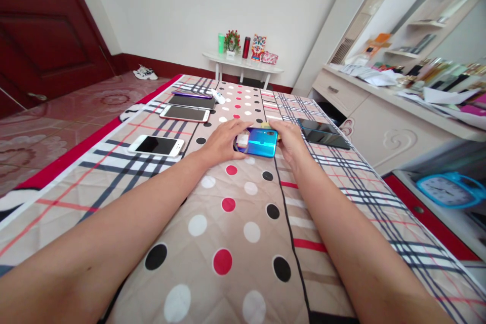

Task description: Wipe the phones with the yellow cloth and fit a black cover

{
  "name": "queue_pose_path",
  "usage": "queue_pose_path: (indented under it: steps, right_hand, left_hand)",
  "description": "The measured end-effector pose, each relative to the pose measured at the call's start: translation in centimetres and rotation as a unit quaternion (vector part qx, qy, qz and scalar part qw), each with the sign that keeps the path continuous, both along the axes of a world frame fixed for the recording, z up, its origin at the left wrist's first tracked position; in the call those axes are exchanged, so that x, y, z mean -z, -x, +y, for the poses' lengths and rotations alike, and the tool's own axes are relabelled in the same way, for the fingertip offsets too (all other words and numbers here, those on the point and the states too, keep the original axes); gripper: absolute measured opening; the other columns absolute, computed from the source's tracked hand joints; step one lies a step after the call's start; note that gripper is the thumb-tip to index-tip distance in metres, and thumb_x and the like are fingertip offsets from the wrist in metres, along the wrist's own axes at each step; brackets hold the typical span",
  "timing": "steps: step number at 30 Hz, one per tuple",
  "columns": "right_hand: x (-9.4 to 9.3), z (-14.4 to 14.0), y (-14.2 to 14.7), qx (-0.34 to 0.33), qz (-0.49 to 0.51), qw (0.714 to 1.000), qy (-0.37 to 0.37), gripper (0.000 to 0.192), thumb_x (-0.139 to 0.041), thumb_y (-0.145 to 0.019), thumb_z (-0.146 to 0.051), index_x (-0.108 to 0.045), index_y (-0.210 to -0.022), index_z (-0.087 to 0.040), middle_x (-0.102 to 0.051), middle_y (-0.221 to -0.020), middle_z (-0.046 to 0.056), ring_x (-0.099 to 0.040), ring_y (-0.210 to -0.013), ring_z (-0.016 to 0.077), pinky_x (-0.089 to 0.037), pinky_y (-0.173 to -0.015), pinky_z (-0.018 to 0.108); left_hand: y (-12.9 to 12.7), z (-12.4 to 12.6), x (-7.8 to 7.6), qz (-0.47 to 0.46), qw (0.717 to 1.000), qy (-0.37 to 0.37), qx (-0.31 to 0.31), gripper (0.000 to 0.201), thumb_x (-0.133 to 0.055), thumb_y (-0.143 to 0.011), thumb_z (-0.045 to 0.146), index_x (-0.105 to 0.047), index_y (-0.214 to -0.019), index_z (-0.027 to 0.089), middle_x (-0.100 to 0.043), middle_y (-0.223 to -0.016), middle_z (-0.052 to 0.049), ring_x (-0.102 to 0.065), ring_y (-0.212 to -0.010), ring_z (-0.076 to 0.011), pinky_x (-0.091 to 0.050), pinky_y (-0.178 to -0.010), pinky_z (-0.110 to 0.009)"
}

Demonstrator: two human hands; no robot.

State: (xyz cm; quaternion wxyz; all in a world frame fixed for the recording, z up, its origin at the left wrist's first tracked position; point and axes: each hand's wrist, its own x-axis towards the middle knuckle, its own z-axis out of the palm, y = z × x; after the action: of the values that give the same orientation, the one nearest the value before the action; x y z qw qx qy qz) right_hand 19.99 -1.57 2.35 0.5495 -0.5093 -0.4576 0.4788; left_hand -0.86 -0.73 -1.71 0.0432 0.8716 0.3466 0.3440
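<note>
A shiny blue smartphone [262, 142] is held over the spotted bedspread [250, 233], its back and camera lenses facing me. My left hand [224, 143] grips its left end, fingers along the top edge and thumb below. Beside that thumb, a pale label or sticker [243, 139] shows on the phone's back. At the other end, my right hand [289, 142] is closed at the phone's edge. A small yellow piece [265, 125], perhaps cloth, shows at its fingertips behind the phone; its kind is unclear. The right fingertips are partly hidden.
On the left lie a white phone [157, 145], a phone with a white frame [185, 113], a dark phone [193, 101] and a purple-edged one [192, 94], near a small white tube [217, 96]. Dark phones [322, 134] lie right. A blue clock [450, 189] stands beyond the bed's right edge.
</note>
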Motion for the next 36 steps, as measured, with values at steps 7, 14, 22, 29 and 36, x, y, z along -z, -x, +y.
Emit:
queue_pose_path:
  steps: [7, 14, 22, 29, 36]
  right_hand:
    - [-0.3, 0.0, -0.9, -0.069, -0.060, 0.996, 0.002, 0.049, -0.081, -0.049, -0.048, -0.064, -0.076, -0.011, -0.060, -0.076, 0.003, -0.050, -0.066, 0.0090, -0.040, -0.060, 0.021]
    - [0.5, 0.5, -1.1, -0.007, -0.056, 0.998, -0.019, 0.049, -0.074, -0.059, -0.051, -0.069, -0.089, -0.012, -0.065, -0.087, 0.005, -0.056, -0.071, 0.0115, -0.045, -0.060, 0.021]
    - [2.8, 0.8, -0.4, 0.013, -0.150, 0.982, -0.113, 0.041, -0.069, -0.074, -0.049, -0.073, -0.084, -0.010, -0.064, -0.078, 0.006, -0.055, -0.066, 0.0113, -0.046, -0.056, 0.021]
    - [2.3, 0.1, 0.6, -0.001, -0.140, 0.988, -0.071, 0.033, -0.070, -0.073, -0.026, -0.073, -0.101, -0.009, -0.068, -0.087, 0.005, -0.063, -0.068, 0.0122, -0.054, -0.060, 0.022]
    - [1.7, -0.7, 2.1, 0.020, -0.012, 0.999, 0.042, 0.017, -0.070, -0.079, -0.014, -0.057, -0.090, -0.010, -0.062, -0.074, 0.003, -0.063, -0.062, 0.0114, -0.057, -0.058, 0.022]
  left_hand:
    - [0.3, 0.3, 0.3, -0.017, 0.999, 0.013, 0.042, 0.097, -0.094, -0.064, 0.041, -0.049, -0.147, 0.018, -0.060, -0.140, -0.011, -0.058, -0.128, -0.0270, -0.047, -0.114, -0.038]
    - [0.0, -0.4, -0.2, -0.020, 0.995, 0.062, -0.078, 0.099, -0.095, -0.061, 0.044, -0.051, -0.147, 0.022, -0.061, -0.141, -0.009, -0.061, -0.126, -0.0297, -0.050, -0.110, -0.041]
    - [0.0, -0.7, -0.8, -0.027, 0.967, 0.148, -0.206, 0.097, -0.092, -0.064, 0.049, -0.048, -0.150, 0.032, -0.071, -0.122, -0.005, -0.067, -0.114, -0.0302, -0.055, -0.098, -0.040]
    - [-0.2, -1.0, -1.1, -0.009, 0.960, 0.147, -0.238, 0.095, -0.090, -0.066, 0.050, -0.048, -0.149, 0.031, -0.071, -0.121, -0.006, -0.067, -0.114, -0.0342, -0.056, -0.095, -0.045]
    - [-0.2, -1.0, -0.7, -0.019, 0.962, 0.123, -0.242, 0.088, -0.085, -0.071, 0.053, -0.049, -0.147, 0.027, -0.072, -0.120, -0.008, -0.067, -0.113, -0.0336, -0.056, -0.093, -0.043]
